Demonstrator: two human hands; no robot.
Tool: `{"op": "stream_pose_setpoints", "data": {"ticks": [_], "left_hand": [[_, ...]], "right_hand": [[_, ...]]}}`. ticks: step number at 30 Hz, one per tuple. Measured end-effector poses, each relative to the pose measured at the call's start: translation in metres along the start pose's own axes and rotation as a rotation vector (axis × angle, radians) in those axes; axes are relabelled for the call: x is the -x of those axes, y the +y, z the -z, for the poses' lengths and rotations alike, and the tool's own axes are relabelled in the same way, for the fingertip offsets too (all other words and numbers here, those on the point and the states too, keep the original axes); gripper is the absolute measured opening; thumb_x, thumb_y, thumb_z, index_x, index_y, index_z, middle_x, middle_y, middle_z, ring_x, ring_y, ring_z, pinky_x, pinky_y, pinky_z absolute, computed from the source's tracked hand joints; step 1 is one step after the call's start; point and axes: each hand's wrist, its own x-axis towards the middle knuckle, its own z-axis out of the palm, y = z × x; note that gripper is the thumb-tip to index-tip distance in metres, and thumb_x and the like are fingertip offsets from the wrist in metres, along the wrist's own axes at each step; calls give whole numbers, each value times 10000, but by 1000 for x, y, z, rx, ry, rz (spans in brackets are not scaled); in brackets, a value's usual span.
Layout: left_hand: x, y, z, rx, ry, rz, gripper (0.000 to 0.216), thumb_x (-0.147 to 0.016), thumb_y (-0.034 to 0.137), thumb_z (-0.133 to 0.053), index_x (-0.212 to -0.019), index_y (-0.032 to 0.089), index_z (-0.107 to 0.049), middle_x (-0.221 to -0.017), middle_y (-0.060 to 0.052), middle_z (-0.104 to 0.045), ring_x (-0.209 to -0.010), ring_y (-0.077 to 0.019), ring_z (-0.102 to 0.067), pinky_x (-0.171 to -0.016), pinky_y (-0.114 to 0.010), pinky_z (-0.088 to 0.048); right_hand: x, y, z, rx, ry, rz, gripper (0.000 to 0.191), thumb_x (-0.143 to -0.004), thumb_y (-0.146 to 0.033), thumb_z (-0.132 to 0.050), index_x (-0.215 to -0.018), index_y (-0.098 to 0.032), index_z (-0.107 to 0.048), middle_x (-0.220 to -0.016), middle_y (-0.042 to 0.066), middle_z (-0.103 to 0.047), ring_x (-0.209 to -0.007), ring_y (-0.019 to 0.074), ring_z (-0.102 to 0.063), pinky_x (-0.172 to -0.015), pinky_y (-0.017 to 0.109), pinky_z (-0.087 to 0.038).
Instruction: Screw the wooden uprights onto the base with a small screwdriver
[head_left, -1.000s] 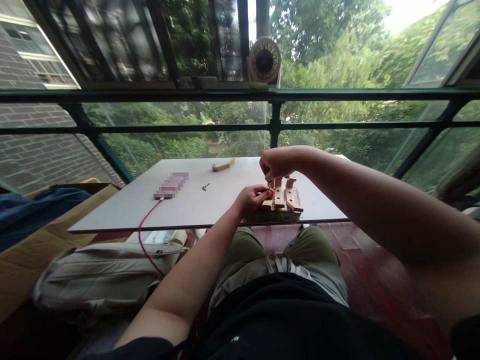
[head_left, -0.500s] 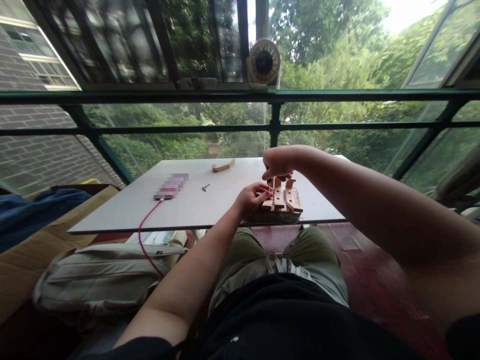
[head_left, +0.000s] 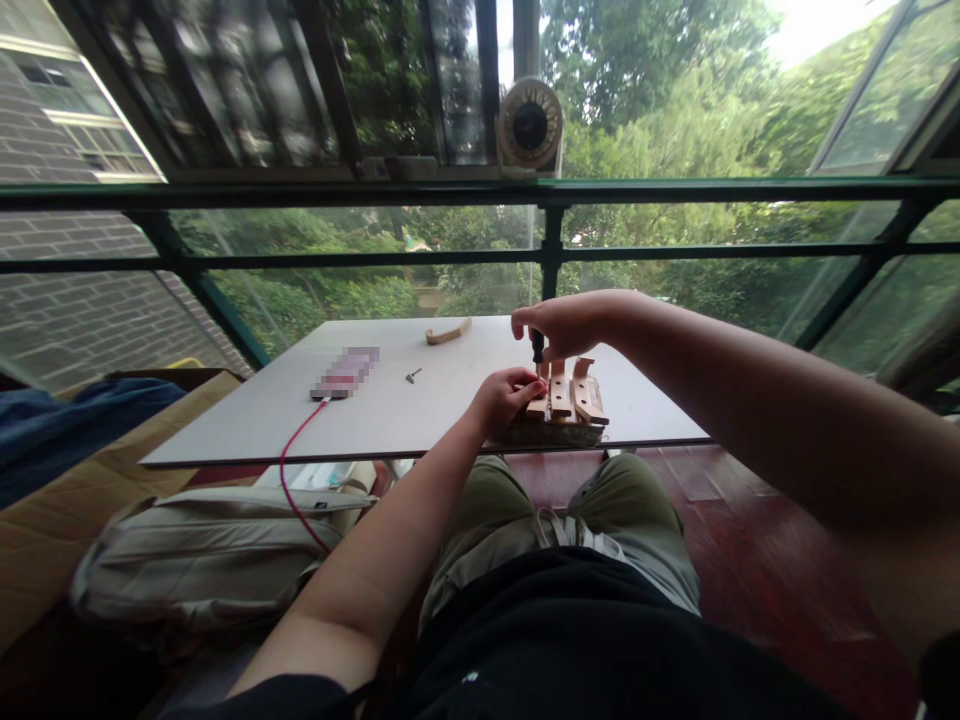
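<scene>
My right hand (head_left: 581, 322) is curled around the black handle of a screwdriver (head_left: 538, 347), which stands upright over the leftmost wooden hook (head_left: 537, 409). Low beside the shaft, my left hand (head_left: 504, 398) pinches at that hook; its fingertips cover the spot where the screwdriver's tip ends. Two more curved wooden hooks, a middle one (head_left: 559, 396) and a right one (head_left: 587, 394), lie alongside, each with dark holes. All three rest on a rough-edged board (head_left: 555, 434) at the table's front edge.
On the white table (head_left: 247, 430) lie a loose wooden hook (head_left: 448, 332), small dark screws (head_left: 413, 376) and a blurred-out phone-like object (head_left: 345, 373) with a red cable (head_left: 289, 440). A grey bag (head_left: 202, 550) and a cardboard box (head_left: 112, 490) stand left. A green railing (head_left: 450, 195) runs behind.
My right hand's fingers have loosened and shifted slightly left around the screwdriver, so more of the black handle shows. My left hand stays in place at the hook.
</scene>
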Motion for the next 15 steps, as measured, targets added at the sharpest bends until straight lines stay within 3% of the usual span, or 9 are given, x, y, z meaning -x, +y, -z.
{"op": "stream_pose_setpoints", "data": {"ticks": [3,7,15], "left_hand": [[0,0,0,-2,-3,-10,353,-858,473,-595,-907,145,-717,-877,-62,-744,-786,-166,-658,-765,-281,-503],[1,-1,-1,4,-2,-9,358,-857,477,-588,-903,147,-719,-889,-69,-744,-805,-178,-667,-776,-286,-511],[1,0,-1,-4,-31,2,362,-863,474,-575,-913,152,-734,-902,-73,-745,-839,-189,-671,-794,-286,-509]], "right_hand": [[0,0,2,37,-8,68,483,-763,-129,-683,-1240,-168,-619,-1086,85,-679,-854,166,-600,-699,260,-402],[-5,-3,2,87,-37,54,288,-760,-184,-699,-1044,-154,-734,-947,73,-721,-785,163,-596,-690,273,-385],[-8,-9,4,27,-143,-62,308,-774,-370,-731,-937,-109,-755,-698,66,-683,-712,182,-605,-680,307,-428]]}}
